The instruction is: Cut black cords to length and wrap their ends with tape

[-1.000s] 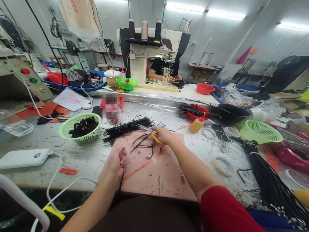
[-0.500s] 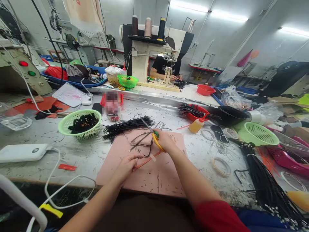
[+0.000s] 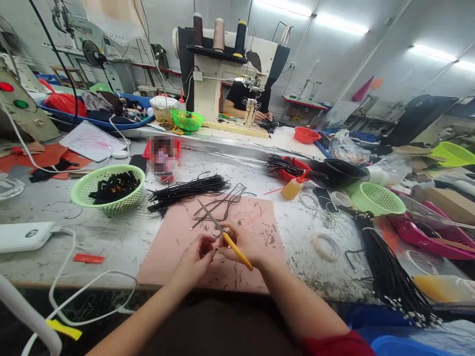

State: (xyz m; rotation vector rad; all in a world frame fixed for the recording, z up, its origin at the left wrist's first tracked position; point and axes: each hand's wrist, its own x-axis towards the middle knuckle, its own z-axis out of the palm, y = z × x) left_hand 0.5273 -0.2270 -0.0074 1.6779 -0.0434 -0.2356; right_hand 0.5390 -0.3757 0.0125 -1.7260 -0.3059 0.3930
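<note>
My right hand is closed on yellow-handled scissors, their blades pointing up and left over the pink mat. Close beside it, my left hand pinches with thumb and fingertips at the end of a black cord; the fingers partly hide that end. The fingertips of both hands nearly meet. More of the loose cord lies bent across the top of the mat. Just beyond is a thick bundle of black cords.
To the left stand a green basket of black pieces and a white power bank. On the right are a glue bottle, a tape roll and a hanging cord bundle. A co-worker sits behind the sewing machine.
My right hand has come down and closer to my left, and the scissors have turned with their handles toward me. An orange strip under the hands no longer shows clearly. The view has shifted slightly.
</note>
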